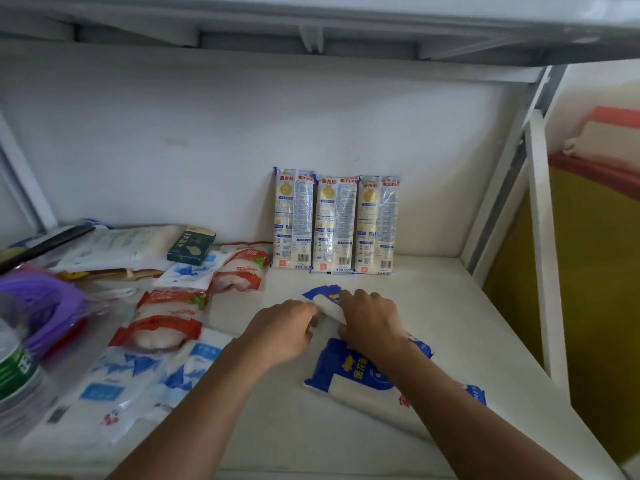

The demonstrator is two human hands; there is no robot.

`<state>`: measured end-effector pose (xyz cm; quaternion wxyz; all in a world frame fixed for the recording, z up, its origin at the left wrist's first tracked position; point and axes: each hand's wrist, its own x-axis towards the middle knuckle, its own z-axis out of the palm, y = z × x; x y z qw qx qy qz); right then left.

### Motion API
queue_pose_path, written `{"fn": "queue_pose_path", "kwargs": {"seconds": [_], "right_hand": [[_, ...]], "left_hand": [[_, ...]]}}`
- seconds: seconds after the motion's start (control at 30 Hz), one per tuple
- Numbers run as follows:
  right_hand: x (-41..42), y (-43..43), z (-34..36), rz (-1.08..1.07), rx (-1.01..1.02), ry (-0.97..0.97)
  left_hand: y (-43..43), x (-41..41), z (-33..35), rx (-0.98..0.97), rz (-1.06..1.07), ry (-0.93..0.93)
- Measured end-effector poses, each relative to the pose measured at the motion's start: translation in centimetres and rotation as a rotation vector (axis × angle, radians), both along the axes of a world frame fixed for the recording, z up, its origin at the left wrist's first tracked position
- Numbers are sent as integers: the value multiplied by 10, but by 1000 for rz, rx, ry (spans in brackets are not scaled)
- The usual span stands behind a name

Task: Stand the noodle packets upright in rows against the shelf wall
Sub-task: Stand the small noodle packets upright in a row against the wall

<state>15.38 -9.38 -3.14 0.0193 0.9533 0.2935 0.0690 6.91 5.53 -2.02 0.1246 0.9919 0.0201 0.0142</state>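
Note:
Three noodle packets (334, 223) stand upright side by side against the white shelf wall (207, 140), backs with blue print facing me. In front of them a blue and white noodle packet (327, 301) lies flat on the shelf; my left hand (284, 332) and my right hand (369, 318) both grip it from either side. Under my right forearm lies another blue and white noodle packet (356, 379), flat on the shelf floor, partly hidden by the arm.
To the left lie red and white bags (162, 327), blue and white bags (138, 379), a dark green box (191, 245), purple plastic (41, 303) and a water bottle (17, 368). A white shelf post (547, 254) bounds the right side; an upper shelf (311, 39) hangs overhead.

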Motion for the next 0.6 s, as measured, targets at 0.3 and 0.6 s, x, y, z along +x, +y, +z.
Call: {"fn": "queue_pose_path", "kwargs": {"seconds": [0.3,0.6], "right_hand": [[0,-3,1,24,28,-15],[18,-21,16,-103,221,11]], "left_hand": [[-5,3,0,12,5,-12],[-1,1,0,17,36,37]]}}
